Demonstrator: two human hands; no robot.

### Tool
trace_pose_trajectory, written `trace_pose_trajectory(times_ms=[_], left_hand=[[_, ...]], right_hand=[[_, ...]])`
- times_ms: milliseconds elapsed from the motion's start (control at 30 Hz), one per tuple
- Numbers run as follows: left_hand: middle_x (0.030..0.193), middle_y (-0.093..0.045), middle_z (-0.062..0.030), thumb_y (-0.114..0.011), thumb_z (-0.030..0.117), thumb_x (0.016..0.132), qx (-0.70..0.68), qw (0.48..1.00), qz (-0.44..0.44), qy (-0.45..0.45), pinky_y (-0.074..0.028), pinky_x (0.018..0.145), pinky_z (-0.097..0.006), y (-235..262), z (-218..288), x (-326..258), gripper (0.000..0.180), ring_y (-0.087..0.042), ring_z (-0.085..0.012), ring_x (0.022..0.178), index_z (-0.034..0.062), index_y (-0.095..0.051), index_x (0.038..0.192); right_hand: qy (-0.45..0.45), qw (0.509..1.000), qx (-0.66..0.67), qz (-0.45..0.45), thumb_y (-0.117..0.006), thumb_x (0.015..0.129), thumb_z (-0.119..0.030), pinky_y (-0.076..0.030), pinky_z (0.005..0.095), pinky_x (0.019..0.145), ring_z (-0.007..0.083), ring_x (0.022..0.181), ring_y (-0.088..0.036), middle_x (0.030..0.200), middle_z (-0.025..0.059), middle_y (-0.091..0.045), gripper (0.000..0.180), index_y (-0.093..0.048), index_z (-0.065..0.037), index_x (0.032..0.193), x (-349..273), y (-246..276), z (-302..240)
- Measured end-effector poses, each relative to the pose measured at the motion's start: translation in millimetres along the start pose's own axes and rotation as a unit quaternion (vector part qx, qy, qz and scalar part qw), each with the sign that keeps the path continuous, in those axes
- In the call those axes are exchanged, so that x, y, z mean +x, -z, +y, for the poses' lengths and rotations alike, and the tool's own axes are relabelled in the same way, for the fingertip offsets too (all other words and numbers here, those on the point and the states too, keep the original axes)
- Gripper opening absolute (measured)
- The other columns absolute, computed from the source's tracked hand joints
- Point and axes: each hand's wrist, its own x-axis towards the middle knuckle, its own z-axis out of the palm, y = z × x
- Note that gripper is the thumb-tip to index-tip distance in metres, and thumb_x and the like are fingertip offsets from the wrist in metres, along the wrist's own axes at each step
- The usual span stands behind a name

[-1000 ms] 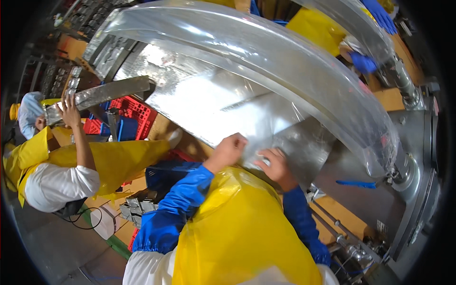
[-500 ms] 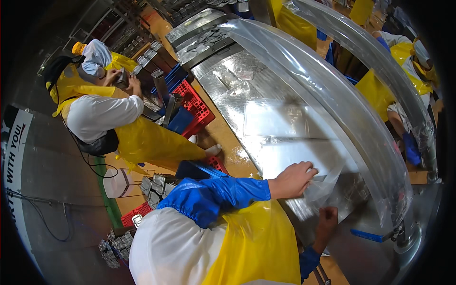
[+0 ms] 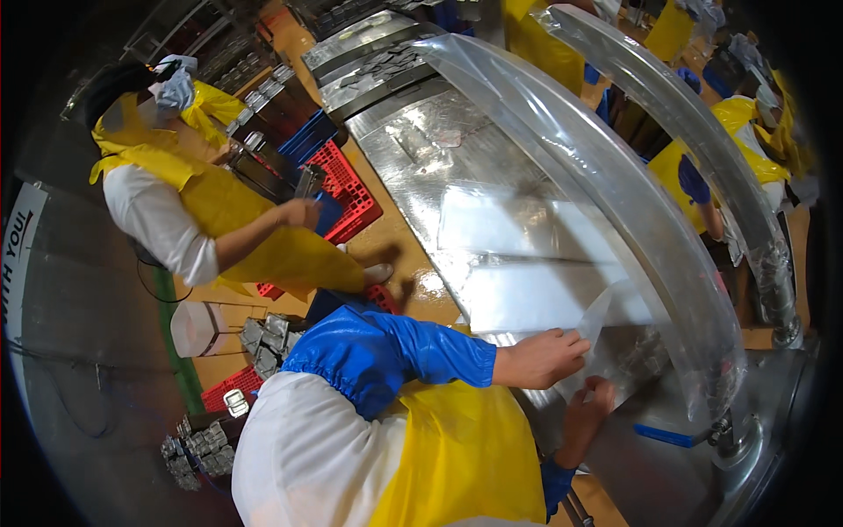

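My left hand (image 3: 541,358), bare below a blue sleeve cover, pinches the upper edge of a thin clear plastic sheet (image 3: 606,321) over the steel table. Just nearer, my right hand (image 3: 590,406) has its fingers curled at the lower part of the same sheet, closed on it. Whether the sheet is a bag cannot be told. Beyond my left hand lies a flat pile of whitish plastic sheets (image 3: 536,297). Farther up the table rests another flat pile of clear sheets (image 3: 492,220).
A long clear plastic-wrapped rail (image 3: 632,189) arches along the table's right side, with a blue-handled valve (image 3: 663,436) at its near end. To the left, a co-worker in a yellow apron (image 3: 281,255) stands by red crates (image 3: 347,189). Metal moulds (image 3: 206,452) are stacked lower left.
My hands have come closer together, the right one rising toward the left. The plastic sheet shifts with them. The co-worker on the left has lowered an arm toward the crates.
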Motion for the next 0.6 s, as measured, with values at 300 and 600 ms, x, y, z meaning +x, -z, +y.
trace_pose_trajectory(times_ms=[300,600], left_hand=[[0.093,-0.062,-0.0154,-0.063,0.011,0.093,0.013,0.994,0.017,0.104,-0.051,0.077,-0.046,19.9,-26.6,13.4,0.029,-0.063,-0.0341,0.085,0.0033,-0.06,0.121],[0.087,-0.064,-0.0064,-0.061,0.011,0.103,-0.697,0.547,0.075,0.457,-0.055,0.076,-0.038,-27.1,-27.0,-14.1,0.004,-0.066,-0.0218,0.083,0.0081,-0.058,0.103]], right_hand=[[-0.161,0.982,0.091,0.043,-0.071,0.091,-0.008,-0.051,0.0425,0.068,0.0307,0.077,-0.063,0.09,0.0165,-0.063,0.029,-0.06,0.0,0.117,-9.3,-3.6,18.4],[0.055,0.968,-0.024,0.243,-0.068,0.094,0.001,-0.049,0.0332,0.062,0.0206,0.067,-0.061,0.085,0.0133,-0.063,0.016,-0.06,0.0,0.108,-6.4,-7.5,7.2]])
